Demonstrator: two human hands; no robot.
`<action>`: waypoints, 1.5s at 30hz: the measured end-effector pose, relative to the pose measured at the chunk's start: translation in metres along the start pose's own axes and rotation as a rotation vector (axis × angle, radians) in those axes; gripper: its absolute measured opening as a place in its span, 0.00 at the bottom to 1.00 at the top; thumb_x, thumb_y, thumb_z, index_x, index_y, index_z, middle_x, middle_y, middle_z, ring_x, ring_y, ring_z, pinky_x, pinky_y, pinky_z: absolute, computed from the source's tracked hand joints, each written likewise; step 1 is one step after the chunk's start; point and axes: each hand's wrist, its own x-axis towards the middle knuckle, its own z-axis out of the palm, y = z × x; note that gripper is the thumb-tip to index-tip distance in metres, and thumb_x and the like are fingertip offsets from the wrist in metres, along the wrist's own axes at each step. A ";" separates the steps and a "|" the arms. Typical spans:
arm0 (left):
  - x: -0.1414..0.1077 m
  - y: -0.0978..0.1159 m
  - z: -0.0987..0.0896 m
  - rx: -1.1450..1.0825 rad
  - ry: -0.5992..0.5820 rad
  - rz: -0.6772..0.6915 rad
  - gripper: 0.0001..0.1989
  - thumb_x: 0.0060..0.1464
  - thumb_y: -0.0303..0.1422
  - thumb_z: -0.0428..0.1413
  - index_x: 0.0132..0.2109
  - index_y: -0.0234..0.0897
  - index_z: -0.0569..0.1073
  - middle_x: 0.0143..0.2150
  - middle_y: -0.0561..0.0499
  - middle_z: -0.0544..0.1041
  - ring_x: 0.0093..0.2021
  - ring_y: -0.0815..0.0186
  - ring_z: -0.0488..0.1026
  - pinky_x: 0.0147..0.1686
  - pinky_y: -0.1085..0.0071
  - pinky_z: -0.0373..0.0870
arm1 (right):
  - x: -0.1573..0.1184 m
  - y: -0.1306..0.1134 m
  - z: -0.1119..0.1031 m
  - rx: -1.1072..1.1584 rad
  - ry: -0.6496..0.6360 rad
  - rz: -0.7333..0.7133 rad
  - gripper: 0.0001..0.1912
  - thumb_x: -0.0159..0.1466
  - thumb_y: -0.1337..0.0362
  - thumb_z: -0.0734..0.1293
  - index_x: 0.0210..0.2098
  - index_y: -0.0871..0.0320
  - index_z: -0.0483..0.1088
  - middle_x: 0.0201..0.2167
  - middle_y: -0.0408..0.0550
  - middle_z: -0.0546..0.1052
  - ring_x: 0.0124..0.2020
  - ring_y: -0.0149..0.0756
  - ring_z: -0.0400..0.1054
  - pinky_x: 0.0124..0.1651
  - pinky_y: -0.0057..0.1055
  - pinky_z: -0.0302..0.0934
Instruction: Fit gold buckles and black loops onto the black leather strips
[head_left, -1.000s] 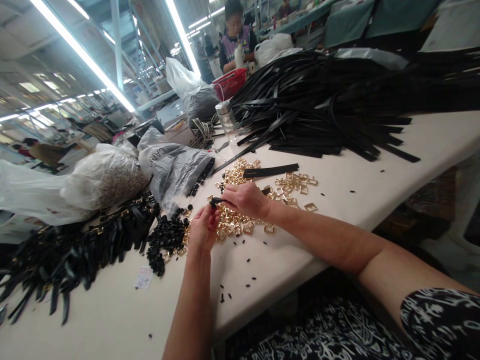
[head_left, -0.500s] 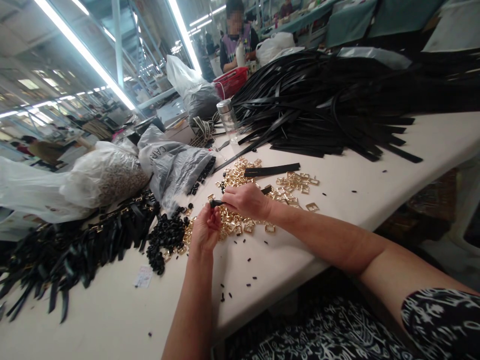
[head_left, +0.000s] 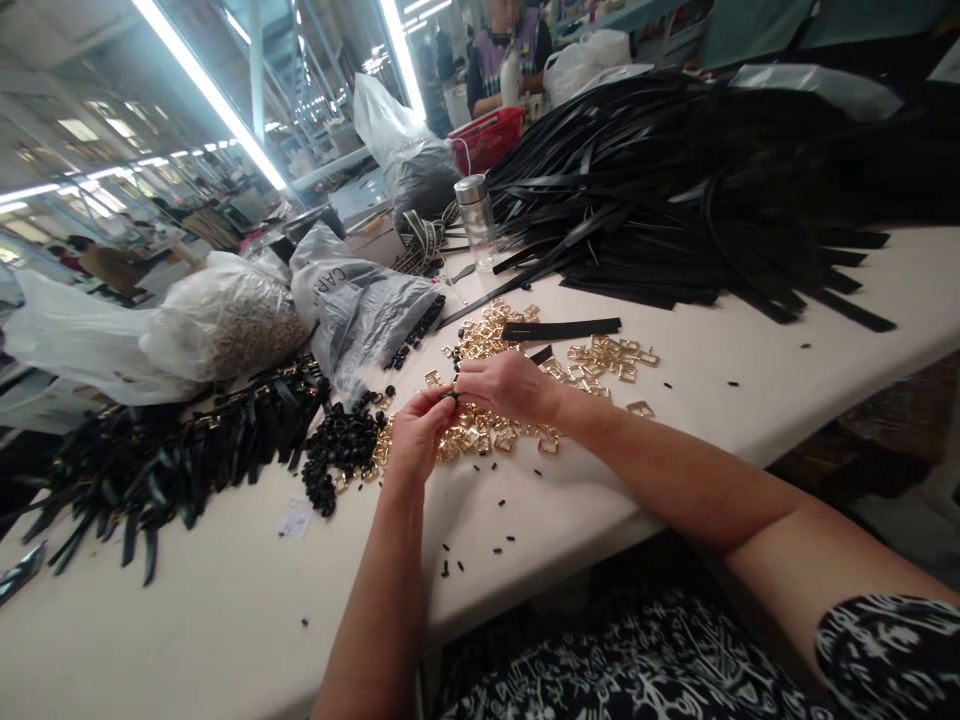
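My left hand (head_left: 417,432) and my right hand (head_left: 510,385) meet above a scatter of gold buckles (head_left: 487,430) on the white table (head_left: 225,610). Both pinch a short black strap (head_left: 540,354), whose near end sits between the fingertips while its far end pokes out behind the right hand. A small pile of black loops (head_left: 337,455) lies just left of my left hand. A separate short black strap (head_left: 562,328) lies flat beyond the buckles.
A large heap of long black straps (head_left: 675,190) fills the back right. Finished straps with buckles (head_left: 172,450) are piled at the left. Plastic bags (head_left: 225,320) and a metal-capped bottle (head_left: 477,220) stand behind. A person works at the far end by a red basket (head_left: 487,140).
The hands have come closer together on the strap, and its dark end now shows less between the fingers. The view has shifted slightly down and left.
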 end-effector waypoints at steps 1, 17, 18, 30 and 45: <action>0.000 0.001 0.000 0.001 -0.002 0.006 0.18 0.35 0.31 0.70 0.36 0.34 0.79 0.32 0.50 0.80 0.28 0.72 0.76 0.33 0.75 0.74 | 0.000 0.000 0.001 0.027 -0.001 0.023 0.18 0.70 0.58 0.56 0.32 0.59 0.71 0.30 0.44 0.73 0.26 0.26 0.60 0.28 0.28 0.45; -0.003 -0.010 0.014 0.027 0.025 0.072 0.17 0.37 0.37 0.69 0.35 0.34 0.76 0.32 0.51 0.79 0.29 0.70 0.75 0.34 0.72 0.72 | 0.001 -0.006 0.009 0.135 -0.052 0.255 0.19 0.70 0.59 0.55 0.55 0.56 0.67 0.38 0.49 0.80 0.32 0.33 0.73 0.33 0.28 0.59; -0.003 -0.009 0.012 0.053 0.038 0.089 0.16 0.38 0.37 0.69 0.34 0.34 0.76 0.30 0.51 0.78 0.28 0.71 0.74 0.32 0.73 0.71 | 0.001 -0.005 0.008 0.134 -0.045 0.271 0.19 0.70 0.59 0.55 0.55 0.57 0.67 0.37 0.49 0.80 0.31 0.33 0.73 0.33 0.28 0.59; -0.002 -0.008 0.008 0.201 0.005 0.087 0.17 0.41 0.44 0.66 0.29 0.33 0.75 0.23 0.53 0.73 0.22 0.73 0.67 0.25 0.75 0.64 | 0.000 0.002 -0.001 0.128 -0.224 0.167 0.10 0.65 0.60 0.63 0.33 0.59 0.72 0.27 0.46 0.76 0.26 0.30 0.64 0.30 0.27 0.47; 0.005 -0.007 -0.009 0.108 0.057 0.024 0.17 0.38 0.40 0.69 0.30 0.33 0.73 0.23 0.55 0.73 0.22 0.75 0.69 0.24 0.79 0.65 | -0.001 0.002 0.014 0.071 -0.036 0.056 0.12 0.67 0.57 0.62 0.41 0.57 0.73 0.33 0.44 0.75 0.29 0.28 0.64 0.30 0.27 0.47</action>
